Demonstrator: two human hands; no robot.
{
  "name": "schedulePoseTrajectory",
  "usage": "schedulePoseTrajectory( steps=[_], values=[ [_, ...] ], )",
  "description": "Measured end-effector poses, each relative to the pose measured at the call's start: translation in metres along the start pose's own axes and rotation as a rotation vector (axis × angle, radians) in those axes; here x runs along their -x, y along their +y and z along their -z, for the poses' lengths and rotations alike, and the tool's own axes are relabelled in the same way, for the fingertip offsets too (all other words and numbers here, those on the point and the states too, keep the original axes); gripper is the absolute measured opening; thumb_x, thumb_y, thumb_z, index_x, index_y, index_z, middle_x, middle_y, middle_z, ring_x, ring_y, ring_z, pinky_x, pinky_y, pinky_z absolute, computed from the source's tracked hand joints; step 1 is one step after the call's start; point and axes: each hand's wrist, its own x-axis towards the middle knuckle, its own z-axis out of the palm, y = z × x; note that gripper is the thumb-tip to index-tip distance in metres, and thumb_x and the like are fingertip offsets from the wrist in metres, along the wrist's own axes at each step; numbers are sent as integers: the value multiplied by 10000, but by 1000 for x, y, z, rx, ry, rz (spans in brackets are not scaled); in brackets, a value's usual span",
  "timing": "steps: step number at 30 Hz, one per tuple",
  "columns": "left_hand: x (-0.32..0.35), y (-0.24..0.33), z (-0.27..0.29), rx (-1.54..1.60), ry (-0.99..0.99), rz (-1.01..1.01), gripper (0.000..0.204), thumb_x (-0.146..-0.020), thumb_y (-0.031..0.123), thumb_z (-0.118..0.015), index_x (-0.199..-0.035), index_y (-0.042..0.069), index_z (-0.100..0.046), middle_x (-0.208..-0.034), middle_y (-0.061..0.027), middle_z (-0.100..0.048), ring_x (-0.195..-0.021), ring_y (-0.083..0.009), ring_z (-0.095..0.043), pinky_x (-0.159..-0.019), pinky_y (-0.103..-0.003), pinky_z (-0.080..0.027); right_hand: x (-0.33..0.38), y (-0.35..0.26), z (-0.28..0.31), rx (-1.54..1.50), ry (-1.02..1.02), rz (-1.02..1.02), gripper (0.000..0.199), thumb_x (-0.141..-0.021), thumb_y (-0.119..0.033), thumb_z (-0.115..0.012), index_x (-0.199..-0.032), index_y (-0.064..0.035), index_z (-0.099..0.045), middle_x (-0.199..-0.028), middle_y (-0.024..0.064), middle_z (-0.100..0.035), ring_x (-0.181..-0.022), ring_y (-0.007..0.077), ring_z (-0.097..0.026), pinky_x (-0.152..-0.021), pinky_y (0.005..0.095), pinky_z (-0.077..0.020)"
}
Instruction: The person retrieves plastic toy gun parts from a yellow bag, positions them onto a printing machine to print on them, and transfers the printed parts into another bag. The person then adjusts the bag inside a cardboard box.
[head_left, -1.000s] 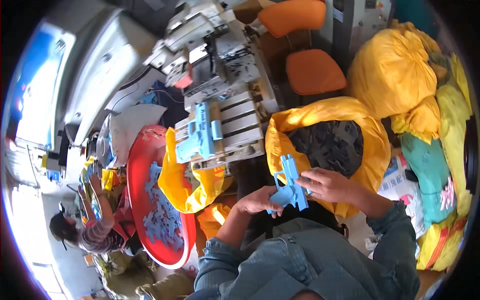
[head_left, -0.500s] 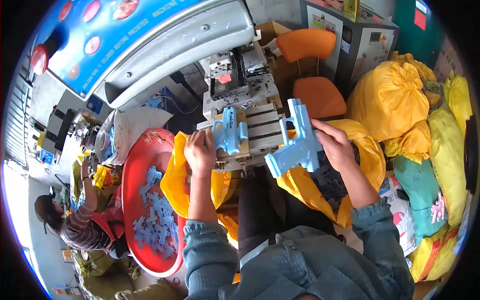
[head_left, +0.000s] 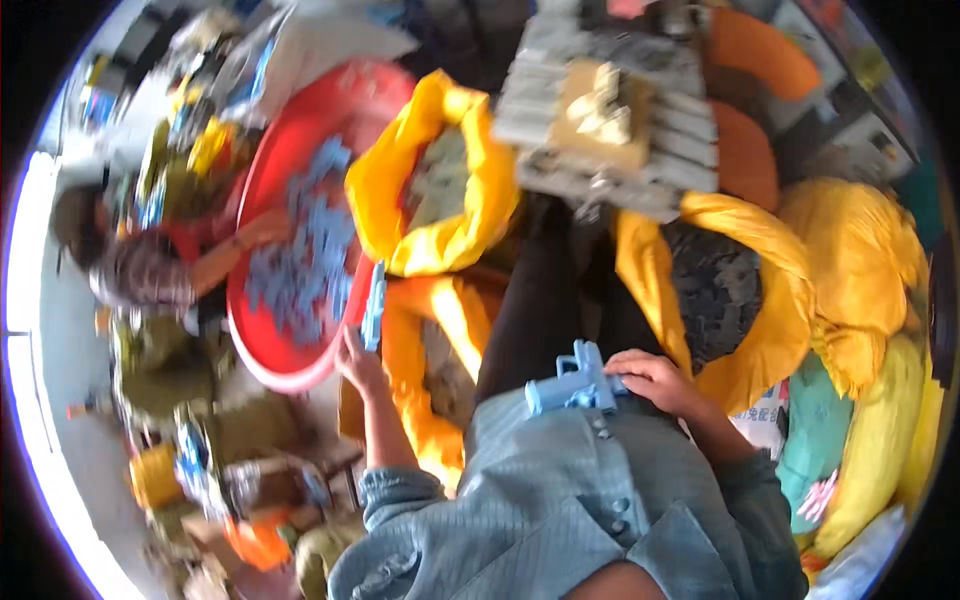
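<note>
My left hand point(head_left: 362, 362) is closed on a light-blue toy pistol point(head_left: 374, 306), held nearly upright beside the rim of the red basin point(head_left: 250, 352). In the basin lies a heap of blue plastic toy gun pieces point(head_left: 315, 255). Over my lap, my right hand point(head_left: 655, 382) grips another light-blue toy pistol point(head_left: 577, 384), its far end pointing left. A cream-coloured holder point(head_left: 603, 108) on a brown block point(head_left: 570, 140) sits on the slotted machine table point(head_left: 540, 105), with no pistol on it. The picture is somewhat blurred.
Open yellow sacks stand around my legs: one at left point(head_left: 370, 215), one below it point(head_left: 405, 390), one at right point(head_left: 790, 345) holding dark pieces. A co-worker's hand point(head_left: 265, 228) reaches into the basin. Tied yellow sacks point(head_left: 850, 260) and an orange chair point(head_left: 745, 150) are at right.
My left hand has taken the pistol off the machine's holder and swung left to the basin. My right hand has lowered its pistol to my lap. The view has shifted; the co-worker now reaches into the basin.
</note>
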Motion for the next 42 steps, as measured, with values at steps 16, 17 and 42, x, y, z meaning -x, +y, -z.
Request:
schedulePoseTrajectory(
  steps=[16,17,42],
  values=[
    [20,-101,6,-313,-112,71,232,-886,161,-550,-813,-39,-644,-752,-64,-640,-717,-129,-586,-701,-259,-466,1,-49,27,-261,107,211,440,-855,-154,-613,-1244,11,-493,-1216,78,-499,-1102,153,-491,-906,302,-415],
    [16,-96,-7,-269,-154,47,239,-875,169,-554,-806,-41,-644,-741,-63,-639,-700,-130,-576,-682,-269,-464,-1,-62,37,-198,161,344,444,-850,-162,-617,-1241,11,-496,-1222,83,-499,-1108,163,-491,-922,314,-407],
    [102,121,-145,65,-921,95,288,-937,213,-477,-886,-23,-634,-801,-53,-627,-755,-109,-560,-715,-251,-446,-17,-98,40,634,409,739,385,-773,-212,-683,-1133,-91,-619,-1140,125,-568,-1017,288,-549,-888,371,-430]
  ],
)
